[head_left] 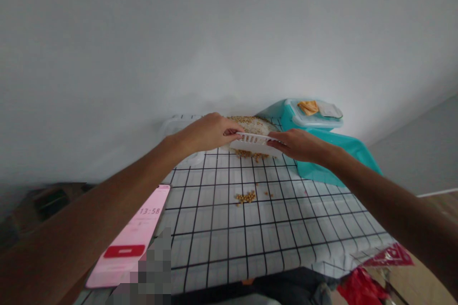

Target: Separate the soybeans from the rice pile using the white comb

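Note:
My left hand (211, 131) and my right hand (298, 144) both grip a white slotted plastic sieve (255, 143), one on each end, at the far side of the table. The sieve is held a little above a heap of pale rice mixed with yellow beans (252, 126) near the wall. The fingers of both hands are curled round the sieve's rim. A few beans (250, 154) lie just under the sieve. A small cluster of yellow beans (246, 197) rests on the checked tablecloth (229, 238) nearer to me.
A teal plastic box (315, 119) with a clear lid and an orange item on top stands at the back right, with a teal tray (336, 152) beside it. A phone with a pink screen (134, 238) lies at the left. Red packaging (368, 276) sits at the near right.

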The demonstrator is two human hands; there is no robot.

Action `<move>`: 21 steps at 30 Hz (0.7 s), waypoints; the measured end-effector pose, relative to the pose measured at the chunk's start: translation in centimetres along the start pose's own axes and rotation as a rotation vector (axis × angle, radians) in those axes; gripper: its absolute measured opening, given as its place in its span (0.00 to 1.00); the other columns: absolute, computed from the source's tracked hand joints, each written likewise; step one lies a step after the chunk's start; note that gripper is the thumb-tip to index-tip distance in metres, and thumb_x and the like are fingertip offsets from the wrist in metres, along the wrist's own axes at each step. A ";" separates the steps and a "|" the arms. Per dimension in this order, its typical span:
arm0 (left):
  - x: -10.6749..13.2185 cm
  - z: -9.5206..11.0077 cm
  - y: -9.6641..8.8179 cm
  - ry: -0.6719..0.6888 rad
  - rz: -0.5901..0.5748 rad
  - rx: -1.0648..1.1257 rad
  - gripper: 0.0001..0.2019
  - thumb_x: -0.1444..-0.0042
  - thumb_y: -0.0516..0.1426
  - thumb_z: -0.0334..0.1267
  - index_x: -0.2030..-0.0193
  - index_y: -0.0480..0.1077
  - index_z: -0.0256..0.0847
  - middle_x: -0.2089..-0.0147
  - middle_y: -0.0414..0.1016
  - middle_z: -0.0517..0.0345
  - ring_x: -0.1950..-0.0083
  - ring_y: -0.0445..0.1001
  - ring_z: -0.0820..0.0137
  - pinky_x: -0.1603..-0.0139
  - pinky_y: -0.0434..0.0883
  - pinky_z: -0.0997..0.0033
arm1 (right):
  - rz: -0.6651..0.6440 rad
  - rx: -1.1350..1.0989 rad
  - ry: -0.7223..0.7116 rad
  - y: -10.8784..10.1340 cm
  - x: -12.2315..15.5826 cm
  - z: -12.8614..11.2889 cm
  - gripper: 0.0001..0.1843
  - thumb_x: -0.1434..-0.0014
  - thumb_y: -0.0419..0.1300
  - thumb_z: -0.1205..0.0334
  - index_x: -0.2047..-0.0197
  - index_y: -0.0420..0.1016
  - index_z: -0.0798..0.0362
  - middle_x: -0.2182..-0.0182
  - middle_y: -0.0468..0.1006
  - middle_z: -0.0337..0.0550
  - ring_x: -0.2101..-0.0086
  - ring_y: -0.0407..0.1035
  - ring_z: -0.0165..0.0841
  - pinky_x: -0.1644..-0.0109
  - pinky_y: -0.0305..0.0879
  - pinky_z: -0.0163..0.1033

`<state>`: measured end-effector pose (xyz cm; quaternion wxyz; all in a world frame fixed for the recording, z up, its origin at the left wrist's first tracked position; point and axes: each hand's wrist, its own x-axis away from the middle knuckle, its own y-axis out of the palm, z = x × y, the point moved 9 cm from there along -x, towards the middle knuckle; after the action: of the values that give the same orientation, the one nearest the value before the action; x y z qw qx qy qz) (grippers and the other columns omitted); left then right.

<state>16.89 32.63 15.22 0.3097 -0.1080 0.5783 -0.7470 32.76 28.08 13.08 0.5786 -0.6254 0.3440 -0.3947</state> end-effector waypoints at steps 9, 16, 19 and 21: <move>-0.2 -0.3 -0.2 -0.003 0.038 -0.019 0.15 0.37 0.55 0.46 0.51 0.79 0.47 0.71 0.80 0.60 0.73 0.71 0.73 0.67 0.63 0.72 | 0.036 0.033 -0.007 -0.1 -0.1 0.2 0.22 0.28 0.43 0.50 0.48 0.73 0.50 0.71 0.77 0.44 0.75 0.64 0.29 0.72 0.48 0.36; -0.2 -0.5 0.3 0.003 0.012 -0.002 0.14 0.37 0.55 0.44 0.52 0.79 0.47 0.71 0.80 0.61 0.74 0.71 0.75 0.68 0.63 0.74 | 0.014 0.028 -0.007 0.5 -0.5 0.1 0.22 0.29 0.43 0.50 0.48 0.73 0.51 0.70 0.77 0.46 0.75 0.65 0.30 0.72 0.48 0.37; 0.0 -0.4 0.4 0.003 0.004 -0.013 0.14 0.37 0.54 0.45 0.51 0.79 0.47 0.70 0.80 0.61 0.75 0.71 0.75 0.69 0.62 0.73 | 0.015 0.028 -0.002 0.5 -0.4 0.1 0.23 0.29 0.43 0.49 0.48 0.73 0.51 0.71 0.77 0.45 0.75 0.65 0.30 0.72 0.47 0.37; 0.2 -0.3 0.3 0.000 0.003 -0.009 0.14 0.37 0.55 0.45 0.51 0.79 0.48 0.68 0.81 0.60 0.74 0.71 0.75 0.69 0.62 0.73 | 0.008 0.026 0.002 0.5 -0.2 0.0 0.23 0.29 0.43 0.49 0.48 0.73 0.51 0.71 0.77 0.45 0.76 0.64 0.30 0.72 0.46 0.37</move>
<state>16.66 32.70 14.77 0.3103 -0.1086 0.5819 -0.7439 32.74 28.20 12.56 0.5879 -0.6161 0.3418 -0.3974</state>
